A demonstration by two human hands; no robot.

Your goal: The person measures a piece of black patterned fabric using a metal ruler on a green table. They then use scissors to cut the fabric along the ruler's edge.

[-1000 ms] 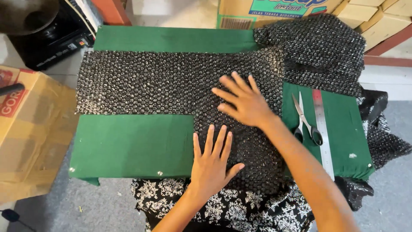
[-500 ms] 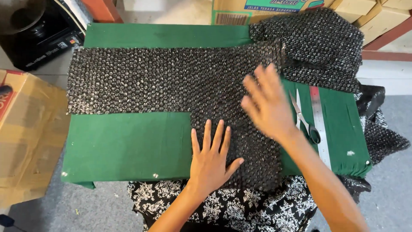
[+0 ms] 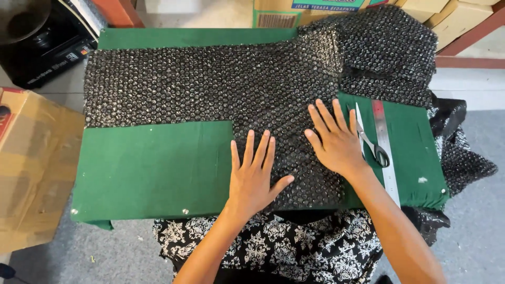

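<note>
A sheet of black bubble wrap (image 3: 210, 84) lies spread over a small table covered in green cloth (image 3: 152, 168). My left hand (image 3: 255, 173) presses flat on the wrap's near strip, fingers apart. Beside it my right hand (image 3: 336, 139) also rests flat on the wrap, fingers spread, at its right edge. Just right of that hand lie scissors (image 3: 371, 142) and a metal ruler (image 3: 386, 152) on the green cloth. More bubble wrap is bunched at the far right corner (image 3: 389, 47) and hangs off the table's right side.
A cardboard box (image 3: 31, 168) stands on the floor at the left. A black appliance (image 3: 37, 37) sits at the far left, more cartons (image 3: 447, 10) at the back. My black-and-white patterned clothing (image 3: 273, 242) is at the table's near edge.
My right hand has slid from the middle of the wrap to the right and back toward me, and now lies beside the left hand. The left hand has stayed put.
</note>
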